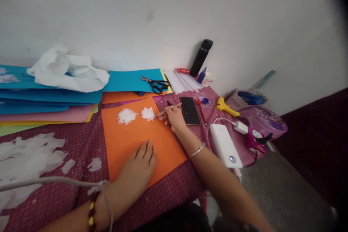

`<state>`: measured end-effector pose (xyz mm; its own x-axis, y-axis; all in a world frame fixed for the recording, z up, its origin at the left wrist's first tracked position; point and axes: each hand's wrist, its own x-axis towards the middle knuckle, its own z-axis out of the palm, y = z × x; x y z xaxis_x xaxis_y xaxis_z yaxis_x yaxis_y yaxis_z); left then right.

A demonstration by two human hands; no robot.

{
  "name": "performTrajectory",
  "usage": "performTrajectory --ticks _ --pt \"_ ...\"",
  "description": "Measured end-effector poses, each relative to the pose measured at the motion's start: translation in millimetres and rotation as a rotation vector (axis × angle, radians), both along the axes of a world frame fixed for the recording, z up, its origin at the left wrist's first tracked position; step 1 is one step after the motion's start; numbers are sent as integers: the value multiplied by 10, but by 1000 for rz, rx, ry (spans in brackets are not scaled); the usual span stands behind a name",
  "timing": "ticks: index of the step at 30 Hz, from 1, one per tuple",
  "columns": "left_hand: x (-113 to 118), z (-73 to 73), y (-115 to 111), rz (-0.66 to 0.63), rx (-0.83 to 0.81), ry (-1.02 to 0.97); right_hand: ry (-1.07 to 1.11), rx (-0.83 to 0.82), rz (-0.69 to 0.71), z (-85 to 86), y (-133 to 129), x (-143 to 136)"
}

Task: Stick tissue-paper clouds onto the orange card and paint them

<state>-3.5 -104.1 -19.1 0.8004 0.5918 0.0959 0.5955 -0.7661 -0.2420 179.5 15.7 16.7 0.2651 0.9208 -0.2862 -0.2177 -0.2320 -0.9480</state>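
Note:
An orange paper sheet (pixel 122 156) lies on the checked cloth in front of me. My left hand (pixel 138 168) rests flat on its lower part, fingers stretched out, holding nothing. Two white tissue-like tufts sit on the sheet's upper part: a left tuft (pixel 127 116) and a right tuft (pixel 148 113). My right hand (pixel 174 116), over the sheet's right edge, is closed around a thin light-brown paintbrush (pixel 178 105). The brush tip points left and meets or nearly meets the right tuft; its exact contact is too small to tell.
Torn white paper pieces (pixel 29 156) lie to the left, below stacked coloured sheets (pixel 49 96). Scissors (pixel 154 83) sit behind. Rightward are a phone (pixel 190 111), white power bank (pixel 225 145), yellow glue gun (pixel 227 107) and black bottle (pixel 201 58). A cable (pixel 54 180) crosses my left wrist.

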Motion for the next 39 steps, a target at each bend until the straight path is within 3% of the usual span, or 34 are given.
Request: performTrajectory --ticks 13,20,28,33,39 --pt "-5 -28 0 -32 33 15 -7 69 22 -38 -1 -11" --pt "-26 -47 6 -23 27 -22 -54 178 -109 -33 -74 139" --pt "-58 -80 67 -22 5 -38 -91 285 -18 -36 -178 147" --pt "-97 -18 117 -52 -45 -101 -107 219 67 -134 -170 72" --pt "-93 -56 80 -23 -22 -141 -120 140 66 -179 -128 42"
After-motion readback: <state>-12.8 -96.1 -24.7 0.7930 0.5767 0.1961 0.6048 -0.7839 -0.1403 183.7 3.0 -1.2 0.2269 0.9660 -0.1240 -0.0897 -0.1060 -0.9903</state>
